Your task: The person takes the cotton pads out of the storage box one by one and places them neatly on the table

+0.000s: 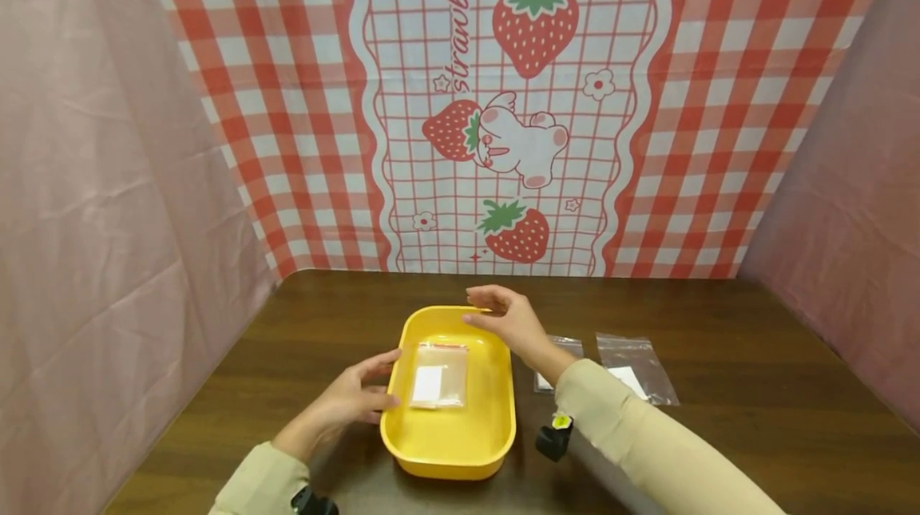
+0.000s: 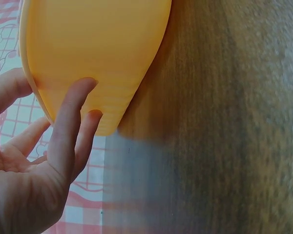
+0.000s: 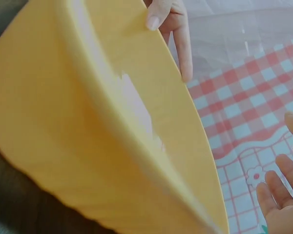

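On the table stands a yellow plastic tray (image 1: pixel 453 451), deep and oblong with rounded corners. A small clear zip bag (image 1: pixel 451 387) with a white piece in it lies flat inside. My left hand (image 1: pixel 345 399) grips the tray's left side; its thumb comes over the rim in the right wrist view, and other fingers rest against the outer wall in the left wrist view. Over the tray's far right corner is my right hand (image 1: pixel 510 323), its fingers loosely bent and holding nothing. The right wrist view shows those fingers (image 3: pixel 278 187) apart from the tray.
Right of the tray, two more clear zip bags lie on the dark wooden table (image 1: pixel 755 387). One bag (image 1: pixel 564 347) is partly hidden by my right forearm; the other bag (image 1: pixel 636 363) has a white piece in it. A strawberry-print cloth (image 1: pixel 503 140) hangs behind.
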A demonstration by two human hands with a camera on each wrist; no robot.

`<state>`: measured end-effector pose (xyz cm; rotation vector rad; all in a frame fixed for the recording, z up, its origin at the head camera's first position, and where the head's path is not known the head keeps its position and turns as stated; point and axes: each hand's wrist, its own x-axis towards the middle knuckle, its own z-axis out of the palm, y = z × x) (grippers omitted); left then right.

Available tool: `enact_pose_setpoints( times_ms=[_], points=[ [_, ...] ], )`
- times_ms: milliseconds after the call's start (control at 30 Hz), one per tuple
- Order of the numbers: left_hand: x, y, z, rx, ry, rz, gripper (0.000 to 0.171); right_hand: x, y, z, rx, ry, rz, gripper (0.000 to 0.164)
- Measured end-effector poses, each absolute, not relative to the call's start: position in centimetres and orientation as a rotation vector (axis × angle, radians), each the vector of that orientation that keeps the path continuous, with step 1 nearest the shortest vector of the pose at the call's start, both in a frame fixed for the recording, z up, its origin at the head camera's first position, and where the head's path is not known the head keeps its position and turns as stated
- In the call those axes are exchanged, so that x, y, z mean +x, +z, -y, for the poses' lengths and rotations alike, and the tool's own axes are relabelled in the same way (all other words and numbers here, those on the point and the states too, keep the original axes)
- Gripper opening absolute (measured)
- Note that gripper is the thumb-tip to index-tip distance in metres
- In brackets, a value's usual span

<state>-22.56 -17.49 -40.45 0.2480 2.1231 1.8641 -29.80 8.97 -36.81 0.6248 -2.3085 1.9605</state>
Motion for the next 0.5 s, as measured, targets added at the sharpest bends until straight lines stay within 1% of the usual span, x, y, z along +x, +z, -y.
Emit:
enact_pose_setpoints(
  times_ms=[333,500],
  points=[
    [-22.6,-40.3,17.7,0.265,1.887,-2.095,0.072,-30.7,-36.0,-5.8,0.529,1.945,2.387,0.039],
    [-22.5,-40.3,17.5,0.268,1.859,-2.114,0.071,-30.9,-36.3,-4.4,0.533,1.915,2.404,0.038]
  ],
)
